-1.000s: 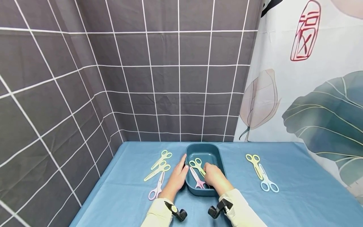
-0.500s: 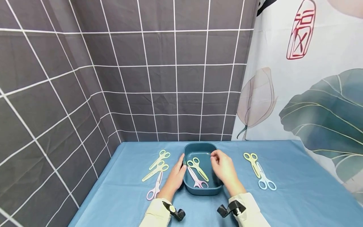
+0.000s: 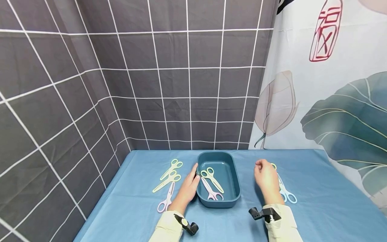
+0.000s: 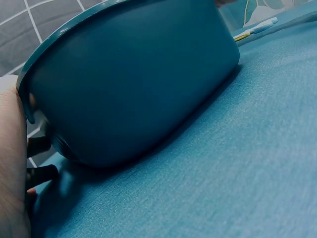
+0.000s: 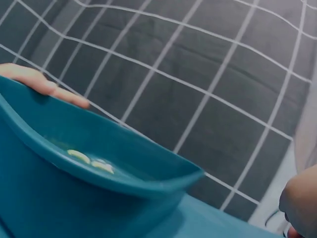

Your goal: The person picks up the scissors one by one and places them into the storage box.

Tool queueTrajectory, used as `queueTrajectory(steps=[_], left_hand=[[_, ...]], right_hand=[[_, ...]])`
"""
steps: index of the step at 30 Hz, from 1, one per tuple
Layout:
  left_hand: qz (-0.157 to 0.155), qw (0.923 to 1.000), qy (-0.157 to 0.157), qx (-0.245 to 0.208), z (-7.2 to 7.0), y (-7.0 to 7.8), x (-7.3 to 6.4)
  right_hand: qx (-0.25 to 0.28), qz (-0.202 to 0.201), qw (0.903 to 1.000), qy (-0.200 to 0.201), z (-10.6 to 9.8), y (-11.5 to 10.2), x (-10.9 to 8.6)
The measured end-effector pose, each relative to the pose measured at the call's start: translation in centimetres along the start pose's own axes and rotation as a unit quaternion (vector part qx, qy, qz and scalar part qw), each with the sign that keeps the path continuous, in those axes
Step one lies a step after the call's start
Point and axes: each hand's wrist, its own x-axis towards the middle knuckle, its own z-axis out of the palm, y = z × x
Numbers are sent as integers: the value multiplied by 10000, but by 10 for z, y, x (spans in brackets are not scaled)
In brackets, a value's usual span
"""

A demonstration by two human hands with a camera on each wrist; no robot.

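Note:
A teal bin holds yellow-green scissors and pink-and-white scissors. Along its left wall lies my left hand, fingers extended against the rim and side; the left wrist view shows this hand beside the outer wall. To the right of the bin, my right hand hovers over the table with fingers loosely bent and nothing visible in them. Beside and partly behind it lie light blue scissors and yellow scissors, the latter mostly hidden by the hand.
Left of the bin lie two pairs of pale yellow scissors, an upper pair and a lower pair, plus pink-purple scissors. A blue cloth covers the table. A dark grid curtain hangs behind.
My right hand has let go of the yellow-green scissors, left them in the bin, and moved right to the yellow and blue scissors. My left hand has stayed at the bin.

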Motion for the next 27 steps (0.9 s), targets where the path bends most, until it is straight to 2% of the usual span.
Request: queueTrajectory(steps=[3,8,12,18,22,27], left_hand=[[-52,10000,-18,35,0,-1,0],[-124,9999,-41,-57,1,-3,0],[-97,9999,-20,-88,1,-3,0],[-81,9999,-7,-79,0,-3,1],[-184,9998,-65,-34,1,-3,0],[-136,9999,-52,-82,1,-2,0]], right_hand=[[-101,207,9997,-13,-4,11,-1],[-296,333,9990,85,-4,29,-4],[-441,563,9974,-12,-6,40,-5],[-651,729,9949,-229,-7,44,-5],[-816,706,9941,-143,-7,44,-6],[-908,632,9939,3,-6,45,-7]])
